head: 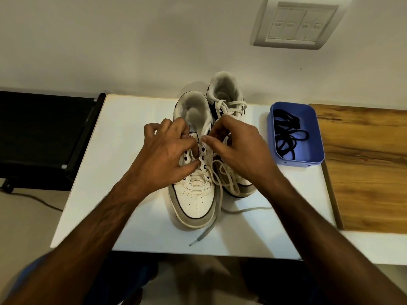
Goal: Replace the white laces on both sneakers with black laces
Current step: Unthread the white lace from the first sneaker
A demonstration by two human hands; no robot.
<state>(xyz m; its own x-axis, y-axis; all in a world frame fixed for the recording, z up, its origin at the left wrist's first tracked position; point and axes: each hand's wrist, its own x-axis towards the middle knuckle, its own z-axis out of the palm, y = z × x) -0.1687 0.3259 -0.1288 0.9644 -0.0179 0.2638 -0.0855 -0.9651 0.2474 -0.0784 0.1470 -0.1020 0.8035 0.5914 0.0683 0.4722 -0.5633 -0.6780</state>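
While both hands work: the near sneaker sits toe toward the person on the white table, touching the far sneaker beside it
Loose end: 1 white lace end hangs off the near sneaker's toe side, with its tip on the table
Left hand: fingers are curled on the near sneaker's eyelet flap and seem to hold it steady
Right hand: fingers are curled tight over the middle of the shoes and seem to pinch the white lace near the top eyelets; the fingertips are partly hidden
Step now: I think the white lace is being pulled out of the near sneaker; its upper eyelets look bare, and the lace only crosses low down
Next move: I think the lace must be slid out of the low holes 1 row at a time, with the flap held so the shoe does not slide
Far sneaker: its white lace is in place, so it waits its turn
Black laces: they lie in a heap inside the blue tray, to the right of the shoes, untouched
Writing: a small red mark shows on the near tongue, too blurry to read
Far back: a switch plate is on the wall
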